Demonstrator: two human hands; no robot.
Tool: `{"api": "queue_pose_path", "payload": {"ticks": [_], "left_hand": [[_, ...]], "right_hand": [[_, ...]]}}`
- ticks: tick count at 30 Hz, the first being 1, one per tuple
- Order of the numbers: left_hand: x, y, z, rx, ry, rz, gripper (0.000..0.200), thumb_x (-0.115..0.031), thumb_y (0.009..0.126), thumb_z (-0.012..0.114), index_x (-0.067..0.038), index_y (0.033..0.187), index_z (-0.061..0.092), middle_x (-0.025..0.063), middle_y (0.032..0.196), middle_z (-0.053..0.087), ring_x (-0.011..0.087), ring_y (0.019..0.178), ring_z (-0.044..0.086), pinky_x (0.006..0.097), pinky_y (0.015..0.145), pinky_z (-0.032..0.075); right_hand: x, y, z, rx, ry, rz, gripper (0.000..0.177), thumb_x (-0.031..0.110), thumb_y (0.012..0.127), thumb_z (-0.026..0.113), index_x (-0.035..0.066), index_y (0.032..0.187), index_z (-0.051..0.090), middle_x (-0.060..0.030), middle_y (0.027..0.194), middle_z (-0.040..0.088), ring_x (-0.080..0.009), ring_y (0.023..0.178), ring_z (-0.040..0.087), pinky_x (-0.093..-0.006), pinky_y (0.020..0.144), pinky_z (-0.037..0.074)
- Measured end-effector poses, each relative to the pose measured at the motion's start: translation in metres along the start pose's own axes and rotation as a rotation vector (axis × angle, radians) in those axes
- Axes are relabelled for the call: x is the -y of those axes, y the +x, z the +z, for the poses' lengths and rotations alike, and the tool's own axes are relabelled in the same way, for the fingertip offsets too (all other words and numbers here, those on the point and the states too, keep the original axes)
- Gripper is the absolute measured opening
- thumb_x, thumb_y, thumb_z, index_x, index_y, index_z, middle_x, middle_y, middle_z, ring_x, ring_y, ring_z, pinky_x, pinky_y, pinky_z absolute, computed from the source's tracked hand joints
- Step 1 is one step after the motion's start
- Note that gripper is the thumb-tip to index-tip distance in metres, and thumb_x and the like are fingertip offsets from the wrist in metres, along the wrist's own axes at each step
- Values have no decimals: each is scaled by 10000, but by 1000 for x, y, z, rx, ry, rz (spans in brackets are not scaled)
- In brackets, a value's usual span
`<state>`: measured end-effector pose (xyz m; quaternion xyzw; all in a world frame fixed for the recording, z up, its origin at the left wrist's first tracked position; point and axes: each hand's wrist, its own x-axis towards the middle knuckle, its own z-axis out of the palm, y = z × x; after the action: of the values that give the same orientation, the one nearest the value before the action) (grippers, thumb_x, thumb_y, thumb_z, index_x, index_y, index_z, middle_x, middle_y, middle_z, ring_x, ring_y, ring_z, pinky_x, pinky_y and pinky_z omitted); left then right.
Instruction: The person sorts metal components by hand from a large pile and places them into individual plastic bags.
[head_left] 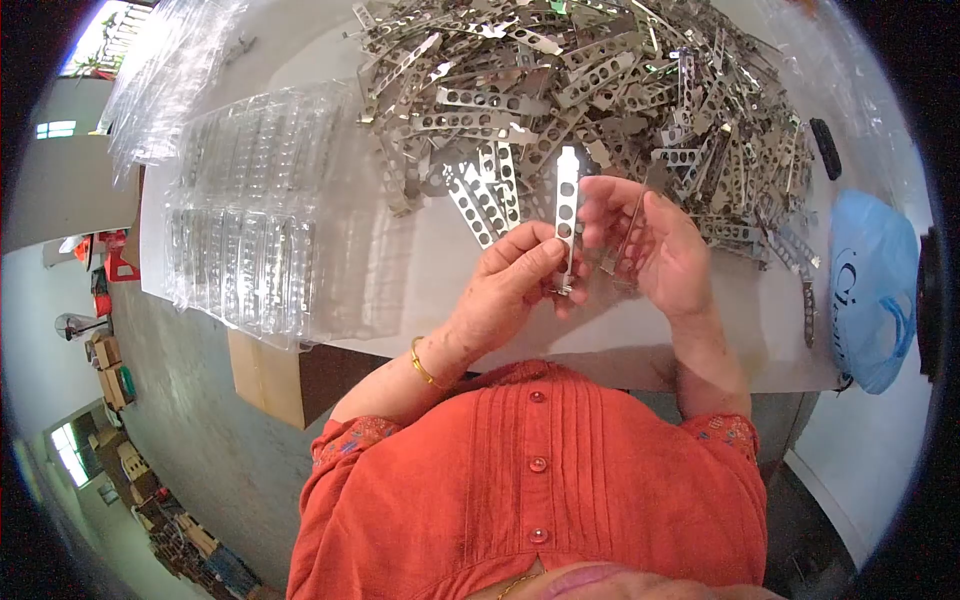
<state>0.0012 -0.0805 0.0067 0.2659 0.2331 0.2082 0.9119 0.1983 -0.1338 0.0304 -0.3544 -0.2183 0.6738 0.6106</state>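
My left hand [510, 285] pinches a shiny perforated metal strip [566, 205] between thumb and fingers, with the strip standing upright and its notched end up. To its right, my right hand [672, 255] is curled with a second, darker metal strip [634, 228] between thumb and fingers, seen nearly edge-on. Just beyond my hands, a few loose strips [485, 195] lie fanned out on the table. Behind them spreads a large heap of similar perforated metal strips [600, 90].
Clear plastic trays [245, 270] are stacked at the left of the white table [400, 310], near plastic wrapping [180, 70]. A blue plastic bag [870, 290] and a black object [826, 148] are at the right. A cardboard box [265, 380] stands below the table's left edge.
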Motion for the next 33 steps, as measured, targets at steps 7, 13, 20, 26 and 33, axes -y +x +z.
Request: {"api": "queue_pose_path", "payload": {"ticks": [7, 13, 20, 26, 33], "left_hand": [[6, 3, -5, 32, -26, 6, 140, -221, 1030, 535, -92, 1069, 573, 67, 975, 674, 154, 797, 657, 289, 643, 527], [3, 0, -2, -13, 36, -6, 143, -225, 1026, 545, -95, 1076, 576, 55, 976, 673, 150, 791, 648, 288, 651, 527], [-1, -1, 7, -80, 75, -67, 150, -216, 1033, 532, -83, 1087, 575, 50, 970, 671, 155, 791, 656, 299, 656, 537], [4, 1, 3, -85, 96, -68, 188, -201, 1044, 487, -61, 1145, 560, 112, 992, 678, 203, 749, 675, 325, 618, 565], [8, 2, -3, -36, 67, -53, 194, -201, 1048, 472, -58, 1148, 558, 136, 1009, 678, 213, 753, 678, 328, 617, 570]], "right_hand": [[11, -5, -12, -60, -501, -83, 551, 404, 1053, 300, -10, 1222, 622, 15, 842, 563, -33, 699, 492, -191, 584, 425], [14, -8, 0, -148, -540, 130, 358, 373, 1029, 531, 65, 1098, 699, 45, 701, 582, -4, 531, 487, -158, 455, 364], [11, -11, 3, -103, -590, 179, 354, 258, 990, 615, 10, 1243, 621, 36, 787, 634, -7, 617, 526, -183, 526, 416], [12, -12, 6, -40, -648, 167, 374, 187, 975, 623, -19, 1284, 573, -14, 896, 668, -55, 745, 600, -235, 662, 501], [9, -10, 4, -9, -643, 147, 349, 180, 974, 622, -22, 1256, 581, -12, 879, 663, -58, 753, 607, -236, 671, 511]]}}
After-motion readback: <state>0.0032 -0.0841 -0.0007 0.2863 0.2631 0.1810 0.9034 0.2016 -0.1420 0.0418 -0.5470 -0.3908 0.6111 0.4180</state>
